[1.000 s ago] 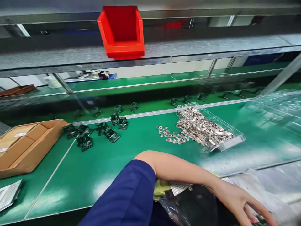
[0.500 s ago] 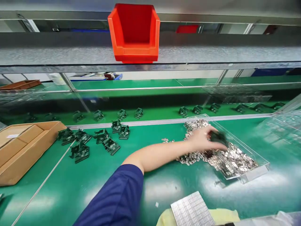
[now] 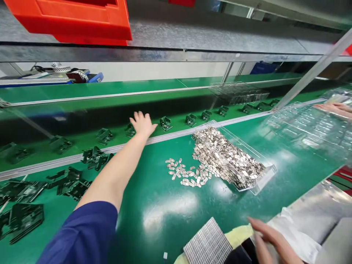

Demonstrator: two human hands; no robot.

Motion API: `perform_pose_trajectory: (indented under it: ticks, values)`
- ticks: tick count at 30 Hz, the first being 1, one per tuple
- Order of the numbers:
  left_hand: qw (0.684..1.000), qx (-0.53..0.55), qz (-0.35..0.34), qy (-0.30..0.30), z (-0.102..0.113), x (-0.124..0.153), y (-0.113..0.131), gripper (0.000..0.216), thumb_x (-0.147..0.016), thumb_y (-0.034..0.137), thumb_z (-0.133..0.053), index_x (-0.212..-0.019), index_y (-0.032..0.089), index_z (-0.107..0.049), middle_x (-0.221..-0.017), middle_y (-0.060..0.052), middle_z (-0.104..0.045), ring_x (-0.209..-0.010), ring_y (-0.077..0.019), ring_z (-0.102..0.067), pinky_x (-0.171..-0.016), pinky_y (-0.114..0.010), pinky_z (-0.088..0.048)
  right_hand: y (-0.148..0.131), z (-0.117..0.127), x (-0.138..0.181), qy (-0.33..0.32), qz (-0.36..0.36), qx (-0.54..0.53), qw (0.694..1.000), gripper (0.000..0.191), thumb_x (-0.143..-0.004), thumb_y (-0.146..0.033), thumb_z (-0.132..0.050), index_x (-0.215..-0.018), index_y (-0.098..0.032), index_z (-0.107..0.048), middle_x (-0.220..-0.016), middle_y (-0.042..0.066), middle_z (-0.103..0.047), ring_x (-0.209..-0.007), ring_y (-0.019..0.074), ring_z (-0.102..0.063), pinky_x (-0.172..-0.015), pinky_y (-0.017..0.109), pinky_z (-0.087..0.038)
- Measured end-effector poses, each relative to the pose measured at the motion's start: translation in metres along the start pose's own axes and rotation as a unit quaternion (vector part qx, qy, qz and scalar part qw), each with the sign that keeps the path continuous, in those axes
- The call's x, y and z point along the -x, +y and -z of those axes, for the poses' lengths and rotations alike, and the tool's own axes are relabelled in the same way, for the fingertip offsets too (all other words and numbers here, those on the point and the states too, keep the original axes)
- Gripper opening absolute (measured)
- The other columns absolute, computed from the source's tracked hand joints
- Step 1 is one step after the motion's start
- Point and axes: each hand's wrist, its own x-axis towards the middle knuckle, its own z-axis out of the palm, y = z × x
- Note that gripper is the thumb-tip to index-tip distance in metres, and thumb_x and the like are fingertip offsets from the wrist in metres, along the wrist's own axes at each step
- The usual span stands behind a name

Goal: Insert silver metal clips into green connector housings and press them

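My left hand [image 3: 143,125] reaches out over the green belt along the back, fingers spread and nothing in them. Just to its left, partly behind it, stands a small dark green circuit board assembly [image 3: 130,130]; another board assembly [image 3: 165,123] stands to its right. My right hand [image 3: 272,240] is low at the right, slightly blurred, its thumb and forefinger drawn together. Something pale shows between them, too unclear to name. Beside it, a silvery ridged block [image 3: 208,244] lies on yellow cloth [image 3: 238,236].
A clear tray [image 3: 262,179] of small metal pieces lies tilted, with loose pieces [image 3: 189,174] spilled beside it. More board assemblies [image 3: 27,220] are heaped at left. Clear plastic trays [image 3: 310,126] and another person's hand [image 3: 337,108] are at right. A red bin [image 3: 82,22] sits overhead.
My left hand has moved from above the metal pieces to the belt, and the dark green board it held is released. My right hand has come into view. The view has swung right.
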Motion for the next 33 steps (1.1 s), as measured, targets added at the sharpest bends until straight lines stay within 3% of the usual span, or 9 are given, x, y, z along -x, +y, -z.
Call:
perform_pose_trajectory:
  ticks: [3, 8, 12, 15, 18, 21, 23, 28, 33]
  values:
    - [0.997, -0.067, 0.027, -0.035, 0.023, 0.000, -0.027, 0.050, -0.076, 0.025, -0.066, -0.122, 0.007, -0.055, -0.136, -0.030, -0.044, -0.131, -0.0500, -0.032, -0.097, -0.067, -0.030, -0.007, -0.037, -0.030, -0.077, 0.030, -0.005, 0.997, 0.020, -0.092, -0.034, -0.054, -0.106, -0.026, -0.066, -0.097, 0.006, -0.071, -0.079, 0.0227, -0.068, -0.070, 0.033, -0.057]
    - [0.988, -0.120, -0.068, -0.069, 0.056, 0.028, -0.028, 0.035, -0.077, 0.019, -0.058, -0.111, 0.013, -0.065, -0.123, -0.020, -0.055, -0.116, -0.0387, -0.051, -0.093, -0.046, -0.043, -0.014, -0.092, -0.096, -0.210, 0.126, 0.150, 0.958, 0.031, -0.096, -0.016, -0.040, -0.109, -0.019, -0.067, -0.107, 0.010, -0.068, -0.098, 0.0227, -0.065, -0.086, 0.034, -0.053]
    - [0.972, -0.134, -0.169, -0.091, 0.064, 0.102, -0.014, 0.031, -0.084, 0.023, -0.048, -0.107, 0.020, -0.067, -0.113, -0.012, -0.061, -0.107, -0.0313, -0.058, -0.091, -0.040, -0.046, -0.017, -0.121, -0.137, -0.283, 0.179, 0.208, 0.919, 0.031, -0.094, -0.011, -0.044, -0.111, -0.018, -0.068, -0.111, 0.010, -0.067, -0.107, 0.0234, -0.059, -0.092, 0.033, -0.048]
    - [0.962, -0.144, -0.200, -0.121, 0.059, 0.166, -0.014, 0.028, -0.085, 0.027, -0.046, -0.096, 0.020, -0.070, -0.097, -0.010, -0.065, -0.096, -0.0284, -0.063, -0.082, -0.036, -0.050, -0.022, -0.135, -0.157, -0.345, 0.204, 0.248, 0.882, 0.019, -0.091, -0.011, -0.054, -0.096, -0.014, -0.071, -0.100, 0.013, -0.068, -0.099, 0.0238, -0.061, -0.085, 0.029, -0.048]
    - [0.968, -0.114, -0.186, -0.122, 0.056, 0.208, -0.030, 0.038, -0.088, 0.041, -0.045, -0.113, 0.019, -0.064, -0.106, -0.011, -0.064, -0.092, -0.0283, -0.065, -0.076, -0.037, -0.053, -0.030, -0.142, -0.166, -0.392, 0.210, 0.295, 0.846, 0.010, -0.090, -0.013, -0.059, -0.090, -0.010, -0.069, -0.096, 0.013, -0.067, -0.093, 0.0212, -0.063, -0.083, 0.031, -0.049]
    - [0.984, 0.028, -0.124, -0.121, 0.060, 0.226, -0.065, 0.062, -0.085, 0.056, -0.050, -0.136, 0.023, -0.044, -0.123, -0.011, -0.059, -0.089, -0.0253, -0.067, -0.076, -0.038, -0.055, -0.039, -0.147, -0.171, -0.428, 0.199, 0.333, 0.816, 0.014, -0.091, -0.023, -0.062, -0.096, -0.010, -0.065, -0.100, 0.009, -0.066, -0.093, 0.0200, -0.063, -0.086, 0.038, -0.050]
    - [0.973, 0.135, -0.111, -0.149, 0.061, 0.231, -0.090, 0.071, -0.081, 0.057, -0.057, -0.141, 0.027, -0.035, -0.130, -0.011, -0.055, -0.101, -0.0253, -0.065, -0.081, -0.036, -0.055, -0.044, -0.151, -0.176, -0.449, 0.183, 0.345, 0.804, 0.017, -0.091, -0.027, -0.063, -0.097, -0.011, -0.064, -0.101, 0.008, -0.065, -0.093, 0.0197, -0.063, -0.085, 0.038, -0.051]
    - [0.934, 0.179, -0.203, -0.233, 0.041, 0.237, -0.118, 0.109, -0.062, 0.047, -0.079, -0.150, 0.030, -0.016, -0.154, -0.012, -0.031, -0.140, -0.0324, -0.034, -0.111, -0.046, -0.036, -0.047, -0.156, -0.191, -0.485, 0.129, 0.328, 0.801, 0.018, -0.091, -0.031, -0.063, -0.089, -0.013, -0.064, -0.090, 0.004, -0.065, -0.080, 0.0158, -0.063, -0.075, 0.033, -0.053]
    - [0.934, 0.161, -0.213, -0.238, 0.021, 0.238, -0.105, 0.097, -0.065, 0.041, -0.079, -0.146, 0.028, -0.028, -0.140, -0.011, -0.050, -0.129, -0.0323, -0.047, -0.107, -0.049, -0.040, -0.045, -0.148, -0.187, -0.428, 0.099, 0.257, 0.861, 0.012, -0.085, -0.018, -0.066, -0.075, -0.013, -0.060, -0.087, 0.004, -0.064, -0.077, 0.0151, -0.061, -0.071, 0.030, -0.050]
